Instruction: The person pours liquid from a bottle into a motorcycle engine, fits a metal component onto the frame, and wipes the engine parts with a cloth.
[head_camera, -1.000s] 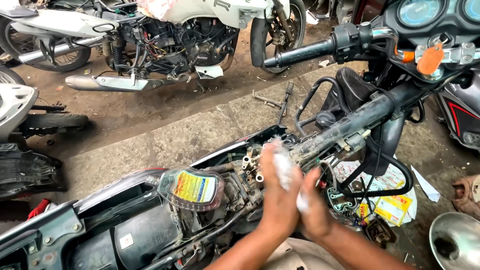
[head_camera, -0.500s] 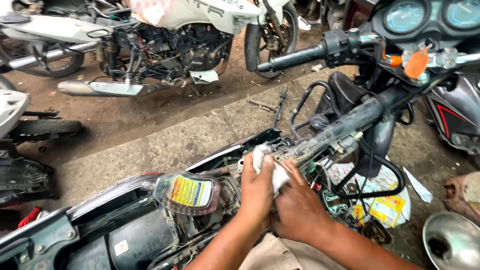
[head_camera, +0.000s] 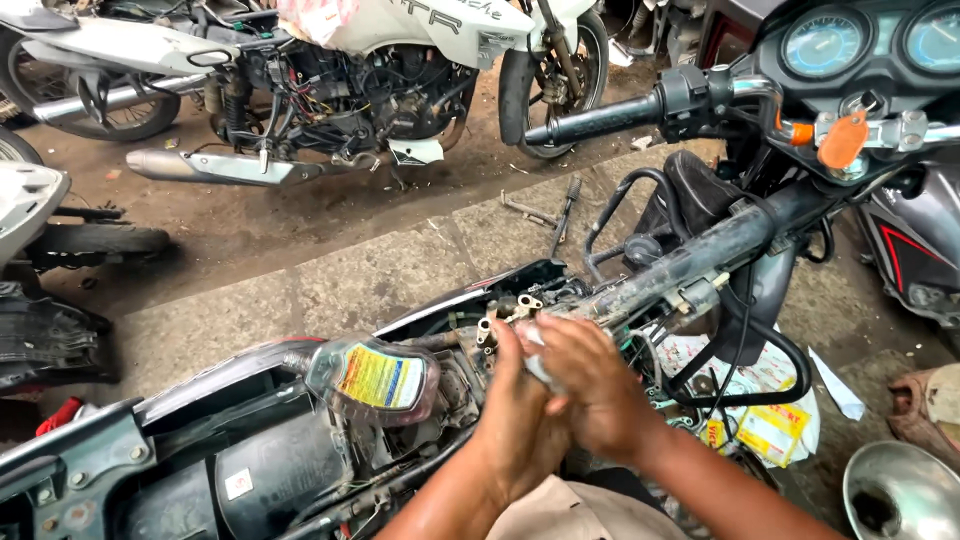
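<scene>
Your left hand (head_camera: 522, 420) and right hand (head_camera: 590, 385) are pressed together over the stripped frame of the motorcycle (head_camera: 250, 470) in front of you, just below its dirty frame tube (head_camera: 690, 265). Between them sits a white rag (head_camera: 537, 350): only a small crumpled patch shows between your left fingers and the heel of your right hand. Your right hand is curled down over the cloth, fingers bent and closed around it, and your left hand is cupped against it from the near side, fingers reaching up onto the cloth. How much of the rag each palm covers I cannot tell.

Just beyond your left fingertips, touching or nearly so, is a small brass-coloured fitting (head_camera: 505, 312) on the frame. To the left of your left hand, close by, a clear plastic bottle with a yellow and blue label (head_camera: 372, 378) lies on its side in the open frame. Past your right hand and up, the black handlebar grip (head_camera: 590, 122) sticks out, with the instrument dials (head_camera: 870, 40) further right. Beyond your right wrist, papers (head_camera: 760, 420) lie on the ground, and a metal bowl (head_camera: 900, 495) sits at the far right corner. Well away, across the paved strip, a white motorcycle (head_camera: 330, 60) stands parked.
</scene>
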